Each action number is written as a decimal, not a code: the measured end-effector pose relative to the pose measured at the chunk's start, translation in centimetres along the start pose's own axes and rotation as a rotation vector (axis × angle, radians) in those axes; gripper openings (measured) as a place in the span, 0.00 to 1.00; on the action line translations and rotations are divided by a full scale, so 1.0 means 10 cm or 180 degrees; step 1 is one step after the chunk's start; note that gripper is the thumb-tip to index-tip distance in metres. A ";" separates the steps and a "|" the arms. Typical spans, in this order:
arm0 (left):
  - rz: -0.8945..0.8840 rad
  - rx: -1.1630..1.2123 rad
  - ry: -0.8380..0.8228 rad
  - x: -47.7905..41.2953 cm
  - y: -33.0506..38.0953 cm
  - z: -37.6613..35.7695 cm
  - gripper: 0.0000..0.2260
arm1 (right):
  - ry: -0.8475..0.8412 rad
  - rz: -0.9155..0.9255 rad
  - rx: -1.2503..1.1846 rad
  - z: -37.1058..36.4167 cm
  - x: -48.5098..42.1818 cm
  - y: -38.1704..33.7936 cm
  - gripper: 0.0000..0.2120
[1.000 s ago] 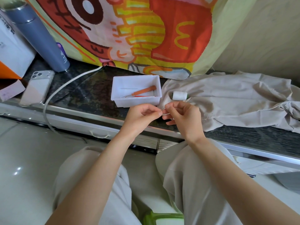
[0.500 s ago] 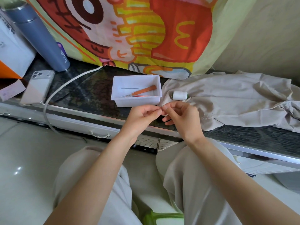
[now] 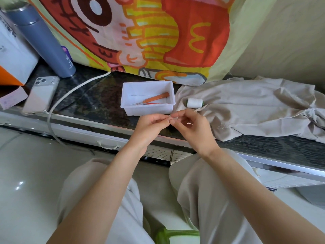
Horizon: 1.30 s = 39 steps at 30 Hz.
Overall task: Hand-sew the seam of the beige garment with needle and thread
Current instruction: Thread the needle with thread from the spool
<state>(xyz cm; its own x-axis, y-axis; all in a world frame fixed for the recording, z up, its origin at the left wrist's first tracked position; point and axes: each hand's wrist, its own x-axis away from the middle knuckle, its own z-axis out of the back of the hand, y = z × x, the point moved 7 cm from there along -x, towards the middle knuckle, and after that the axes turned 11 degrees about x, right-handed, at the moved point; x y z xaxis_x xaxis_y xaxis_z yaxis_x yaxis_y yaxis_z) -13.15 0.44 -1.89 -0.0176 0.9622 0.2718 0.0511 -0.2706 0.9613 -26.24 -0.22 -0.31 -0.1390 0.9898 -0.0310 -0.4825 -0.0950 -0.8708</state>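
Left grip (image 3: 151,127) and right grip (image 3: 193,132) meet, both pinching a fine strand (image 3: 174,118), barely discernible. Garment (image 3: 246,106) lies crumpled on the counter (image 3: 98,103), right, its right end cut off.

I read this as a home: a dark stone ledge (image 3: 98,99) under a cartoon-print cloth (image 3: 158,41), with a grey flask (image 3: 44,43), a phone (image 3: 41,95) and a white cable (image 3: 61,99) on it.

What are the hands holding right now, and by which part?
The left hand and right hand each pinch a fine thread between thumb and fingertips where they meet; any needle is too small to make out.
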 end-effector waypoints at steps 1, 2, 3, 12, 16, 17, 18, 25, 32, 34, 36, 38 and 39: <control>0.0007 -0.0021 0.0015 0.00 0.00 0.01 0.07 | 0.0033 0.0016 0.0035 0.01 0.00 0.00 0.04; 0.0013 -0.0035 0.0029 0.00 -0.01 0.02 0.07 | 0.0073 0.0028 0.0059 0.03 0.00 0.00 0.05; 0.0021 -0.0050 0.0039 0.01 -0.01 0.03 0.06 | 0.0125 0.0037 0.0097 0.04 0.00 0.01 0.06; 0.0044 0.0271 0.0121 0.07 -0.01 0.01 0.04 | 0.0541 -0.0029 0.0002 0.15 0.02 -0.01 0.08; 0.0112 0.0391 0.0126 0.09 -0.05 -0.05 0.02 | 0.0560 -0.0297 -0.0451 0.19 0.02 0.02 0.07; 0.0111 0.0426 0.0143 0.09 -0.05 -0.06 0.02 | 0.0568 -0.0360 -0.0604 0.21 0.02 0.03 0.06; 0.0115 0.0465 0.0169 0.09 -0.06 -0.06 0.02 | 0.0575 -0.0407 -0.0731 0.22 0.02 0.03 0.06; 0.0227 0.0952 0.0228 0.10 -0.11 -0.12 0.02 | 0.0451 -0.0497 -0.1181 0.19 0.08 -0.01 0.07; 0.0151 0.1025 0.0165 0.10 -0.10 -0.14 0.05 | 0.0442 -0.0488 -0.1159 0.17 0.11 -0.02 0.07; 0.0141 0.1040 0.0134 0.10 -0.10 -0.14 0.05 | 0.0455 -0.0469 -0.1108 0.18 0.11 -0.02 0.07; 0.0132 0.1054 0.0095 0.09 -0.10 -0.15 0.05 | 0.0491 -0.0440 -0.1084 0.18 0.11 -0.02 0.07; 0.0126 0.1047 0.0063 0.09 -0.10 -0.15 0.05 | 0.0534 -0.0384 -0.1080 0.18 0.12 -0.03 0.07; 0.0128 0.1045 0.0054 0.09 -0.10 -0.15 0.05 | 0.0546 -0.0351 -0.1083 0.18 0.12 -0.03 0.07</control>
<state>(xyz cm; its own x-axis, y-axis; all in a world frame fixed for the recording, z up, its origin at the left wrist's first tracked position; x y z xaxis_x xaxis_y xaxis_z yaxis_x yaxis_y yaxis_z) -14.75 1.47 -2.51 -0.0254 0.9495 0.3126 0.3713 -0.2814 0.8848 -27.85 0.86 0.82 0.0579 0.9982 0.0155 -0.1682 0.0251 -0.9854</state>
